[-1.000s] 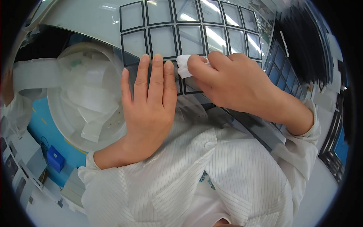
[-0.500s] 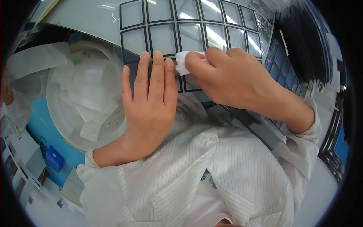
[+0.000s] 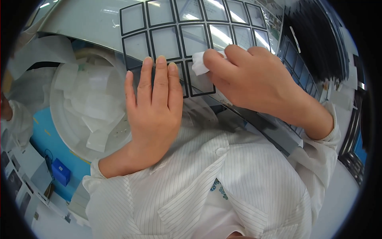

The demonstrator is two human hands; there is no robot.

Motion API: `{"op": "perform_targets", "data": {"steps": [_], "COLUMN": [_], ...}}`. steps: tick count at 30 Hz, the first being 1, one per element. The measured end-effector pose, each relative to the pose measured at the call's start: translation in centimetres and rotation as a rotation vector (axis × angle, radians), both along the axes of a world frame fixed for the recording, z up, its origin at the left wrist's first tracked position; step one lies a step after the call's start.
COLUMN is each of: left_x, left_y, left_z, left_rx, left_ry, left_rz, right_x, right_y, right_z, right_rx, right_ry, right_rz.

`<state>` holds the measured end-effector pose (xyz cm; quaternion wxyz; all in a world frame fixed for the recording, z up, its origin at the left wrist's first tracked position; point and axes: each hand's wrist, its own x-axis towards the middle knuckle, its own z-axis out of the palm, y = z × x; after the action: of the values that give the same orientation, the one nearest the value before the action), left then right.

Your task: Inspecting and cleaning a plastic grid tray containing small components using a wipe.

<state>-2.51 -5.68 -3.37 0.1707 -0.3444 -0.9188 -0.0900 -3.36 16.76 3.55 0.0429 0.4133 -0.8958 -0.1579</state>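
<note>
A clear sheet printed with a grid of black-outlined rectangles (image 3: 164,42) lies on the worktop in front of me. My left hand (image 3: 155,105) rests flat on the sheet's near left part, its fingers stretched out. Bunched in my right hand (image 3: 254,77) is a white wiping cloth (image 3: 199,63), held against the near middle of the grid. The fingers of that hand are closed round the cloth, and the palm hides part of it. Light glare crosses several of the far panes.
A round white bin (image 3: 59,127) full of crumpled translucent film (image 3: 93,95) stands at my left. Upright dark sheets (image 3: 318,40) are stacked at the far right, beside another gridded sheet (image 3: 296,59). At the far left edge a co-worker's sleeve (image 3: 20,119) shows, above a small blue box (image 3: 61,172).
My right hand and the cloth have moved a little to the right across the sheet. The sheet and my left hand have shifted slightly left in the picture.
</note>
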Motion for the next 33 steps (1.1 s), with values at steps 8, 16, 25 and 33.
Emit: {"op": "perform_targets", "data": {"steps": [8,16,25,33], "left_x": [-0.3,0.1,1.6,1.0], "left_y": [0.1,-0.3,-0.2,0.0], "left_z": [0.1,0.0,-1.1,-0.6], "left_rx": [-0.009,0.034,-0.009,-0.017], "left_ry": [0.016,0.132,0.095,0.081], "left_rz": [-0.008,-0.002,0.027,0.028], "right_x": [-0.3,-3.0,-6.8,-8.7], "right_y": [0.4,-0.1,-2.4,-3.0], "right_z": [-0.7,-1.7,0.0,2.2], "right_rx": [-0.352,-0.876,-0.685,-0.532], "right_ry": [-0.121,-0.527,-0.784,-1.083], "right_rz": [-0.195,-0.327,-0.376,-0.527]}}
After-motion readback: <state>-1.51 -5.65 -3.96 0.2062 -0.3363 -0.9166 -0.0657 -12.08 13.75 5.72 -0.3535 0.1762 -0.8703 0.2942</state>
